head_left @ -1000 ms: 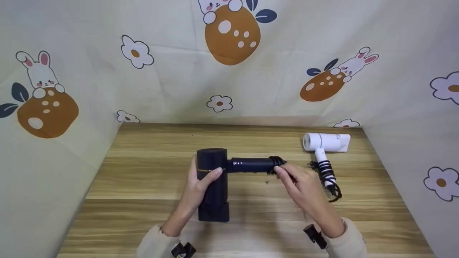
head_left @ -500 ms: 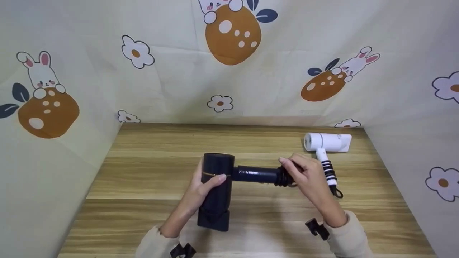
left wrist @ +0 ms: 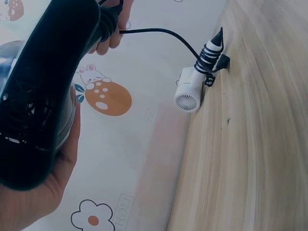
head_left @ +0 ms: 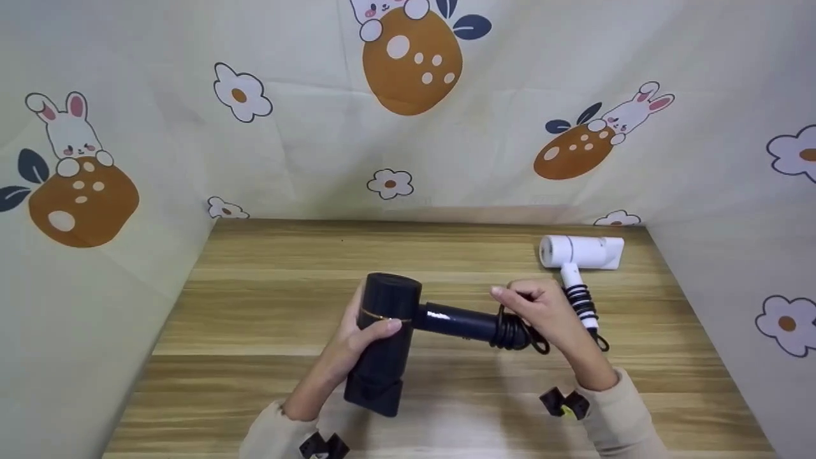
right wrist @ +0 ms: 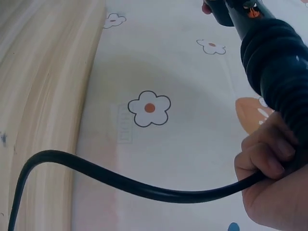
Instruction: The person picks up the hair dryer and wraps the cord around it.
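A dark navy hair dryer (head_left: 382, 357) with a thin gold ring is held above the table, its nozzle end toward the person. My left hand (head_left: 358, 338) grips its barrel, thumb across the front. The handle points right and tilts slightly down. A black cord (head_left: 509, 331) is coiled around the handle's end, with a loop hanging out. My right hand (head_left: 545, 309), fingers curled, holds the cord beside the coils. In the right wrist view a loose stretch of cord (right wrist: 120, 184) runs from the curled fingers (right wrist: 262, 159). The plug of this dryer is not clearly visible.
A white hair dryer (head_left: 583, 252) lies at the table's back right, black cord (head_left: 580, 305) wound on its handle, just beyond my right hand. The wood-grain table (head_left: 255, 287) is bounded by printed cloth walls (head_left: 306, 146) at the back and sides.
The dark hair dryer has shifted slightly right and toward the person, its handle now tilting down. My right hand has lifted off the handle's end, drawing out the cord.
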`<state>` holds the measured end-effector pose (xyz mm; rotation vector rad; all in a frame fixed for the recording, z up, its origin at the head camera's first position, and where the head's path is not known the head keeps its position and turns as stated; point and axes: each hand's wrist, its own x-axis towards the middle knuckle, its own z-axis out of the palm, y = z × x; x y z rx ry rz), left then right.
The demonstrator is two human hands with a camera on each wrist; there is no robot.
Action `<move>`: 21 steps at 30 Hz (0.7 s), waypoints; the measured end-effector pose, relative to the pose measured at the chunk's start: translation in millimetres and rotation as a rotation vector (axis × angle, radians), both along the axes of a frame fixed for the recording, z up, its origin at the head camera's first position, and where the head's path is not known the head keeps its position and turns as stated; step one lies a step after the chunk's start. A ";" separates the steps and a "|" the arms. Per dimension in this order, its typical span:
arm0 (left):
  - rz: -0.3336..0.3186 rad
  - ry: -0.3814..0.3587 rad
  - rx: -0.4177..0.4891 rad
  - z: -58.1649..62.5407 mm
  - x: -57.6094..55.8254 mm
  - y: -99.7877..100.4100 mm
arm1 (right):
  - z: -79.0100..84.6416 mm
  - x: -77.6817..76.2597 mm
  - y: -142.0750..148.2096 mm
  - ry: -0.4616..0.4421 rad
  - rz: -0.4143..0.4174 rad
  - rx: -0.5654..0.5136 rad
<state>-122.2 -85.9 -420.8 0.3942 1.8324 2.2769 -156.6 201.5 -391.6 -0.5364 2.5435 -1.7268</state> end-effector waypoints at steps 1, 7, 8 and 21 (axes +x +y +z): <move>-0.004 -0.006 0.005 0.0 0.2 -0.2 | -0.5 -0.5 1.1 -0.029 0.015 -0.008; -0.025 -0.059 0.057 0.6 2.2 -1.4 | -2.6 -2.0 4.2 -0.146 0.080 -0.037; -0.029 -0.067 0.069 0.8 2.6 -1.4 | -3.5 -2.4 4.5 -0.153 0.094 -0.040; -0.015 -0.157 0.208 5.2 6.8 1.4 | -18.8 6.9 -15.0 -0.011 0.060 -0.018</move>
